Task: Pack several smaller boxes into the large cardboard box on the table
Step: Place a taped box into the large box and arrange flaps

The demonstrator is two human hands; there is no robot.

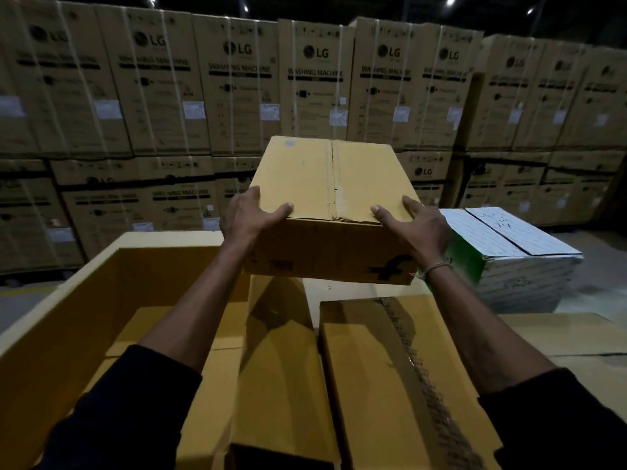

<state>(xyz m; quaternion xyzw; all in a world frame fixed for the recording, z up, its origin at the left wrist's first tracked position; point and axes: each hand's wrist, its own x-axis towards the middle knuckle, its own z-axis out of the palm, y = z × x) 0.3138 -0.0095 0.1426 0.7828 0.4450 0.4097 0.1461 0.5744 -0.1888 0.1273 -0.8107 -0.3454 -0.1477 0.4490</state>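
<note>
Cardboard fills the near foreground: a long closed box (pixel 400 385) with a strip of clear, wrinkled tape down its seam lies lowest and to the right, and beside it on the left a plain tan box (pixel 281 385) stands partly in shadow. To the left of these the large cardboard box (pixel 68 320) gapes open, its smooth yellow-brown wall rising toward a pale far rim, with flat cardboard visible on its bottom. Above and beyond these, both dark-sleeved arms reach forward and hold a smaller box (pixel 330 212) in the air, over the gap between the open carton and the taped one. It is plain brown corrugated board, closed on top with a worn taped centre seam, a small grey label near its far left corner and a dark printed "f" logo on its near face. The left hand (pixel 247 220) has its grip on the box's left near corner, thumb laid over the top edge; the right hand (pixel 419 228) does the same at the right near corner, thumb on top, a thin thread at the wrist. Past the right hand sits a white-and-green carton (pixel 515 245). Farthest back, strapped LG washing-machine cartons (pixel 315 86) form a wall.
</note>
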